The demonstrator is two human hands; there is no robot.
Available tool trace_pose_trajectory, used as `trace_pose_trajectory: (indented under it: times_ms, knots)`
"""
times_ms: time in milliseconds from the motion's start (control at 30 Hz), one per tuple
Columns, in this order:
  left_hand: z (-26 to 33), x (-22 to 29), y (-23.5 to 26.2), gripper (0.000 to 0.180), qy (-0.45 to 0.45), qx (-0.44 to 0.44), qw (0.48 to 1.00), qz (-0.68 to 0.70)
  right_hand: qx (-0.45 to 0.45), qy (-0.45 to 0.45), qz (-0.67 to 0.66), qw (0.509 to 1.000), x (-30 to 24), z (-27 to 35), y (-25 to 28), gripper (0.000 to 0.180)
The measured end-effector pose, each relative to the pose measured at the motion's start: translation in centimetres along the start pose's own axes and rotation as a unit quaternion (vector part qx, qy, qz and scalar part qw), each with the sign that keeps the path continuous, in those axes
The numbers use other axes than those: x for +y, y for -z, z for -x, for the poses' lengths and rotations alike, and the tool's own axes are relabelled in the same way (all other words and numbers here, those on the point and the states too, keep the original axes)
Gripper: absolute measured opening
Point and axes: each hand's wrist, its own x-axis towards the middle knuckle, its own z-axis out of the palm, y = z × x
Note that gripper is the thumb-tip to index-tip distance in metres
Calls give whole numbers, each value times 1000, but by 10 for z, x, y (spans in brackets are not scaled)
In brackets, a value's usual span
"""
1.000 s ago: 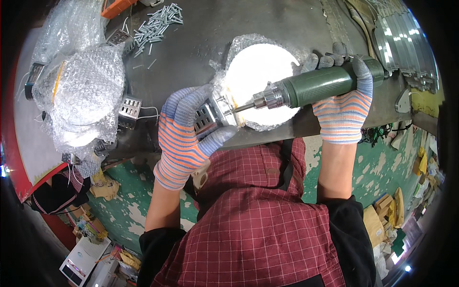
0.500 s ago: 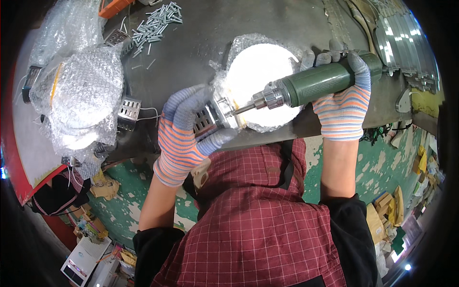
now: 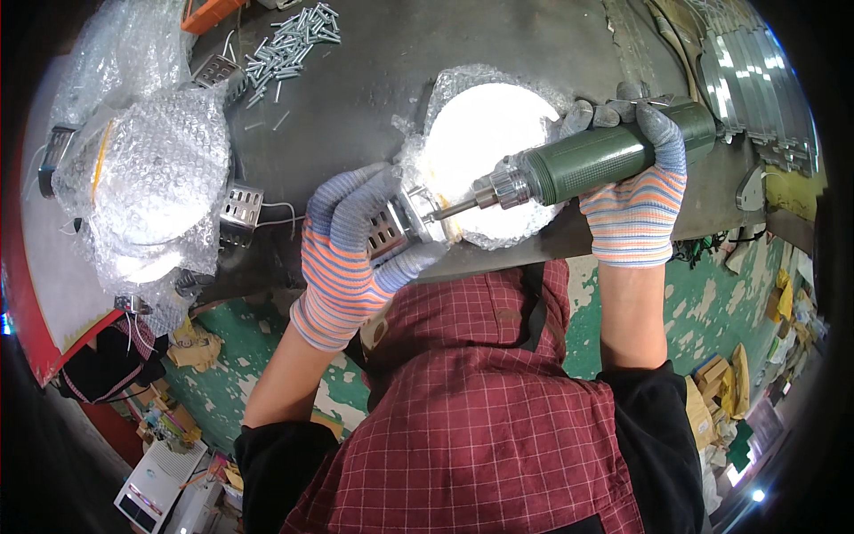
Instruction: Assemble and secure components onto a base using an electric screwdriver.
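In a striped glove, my right hand is wrapped round a green electric screwdriver. Its bit reaches left to the end of a slotted metal housing, and the tip appears to touch a metal bracket there. My left hand, gloved too, grips that housing with fingers over the top and the thumb along the near side. Joined to the housing is a round lamp, bright white and partly in bubble wrap, lying on the dark table. The screw head itself is too small to make out.
Several wrapped lamps with slotted housings are stacked at the left. A pile of loose screws lies at the back. An orange bin stands behind them. Clear plastic strips and a cable are at the far right.
Both hands, the lamp and the screwdriver have shifted very slightly; the lamp and left hand moved a little right. Both grips stay the same.
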Motion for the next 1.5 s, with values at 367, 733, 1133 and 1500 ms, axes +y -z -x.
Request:
trace_pose_trajectory:
  times_ms: [367, 733, 1133, 1500]
  knots:
    - [-1, 0, 0, 72, -8, 9, 1000, 18, -73, -53, -36, 995, -2, 0, 4, 23]
    - [-2, 2, 2, 71, 16, 3, 999, 27, -86, -2, -56, 995, -8, -8, 1, 9]
    - [-19, 24, 21, 63, 168, -135, 968, 127, -41, 67, -44, 996, -14, -1, -8, 14]
    - [-33, 18, 31, 66, 100, -173, 979, 47, -155, 6, -78, 985, -9, 6, 5, 28]
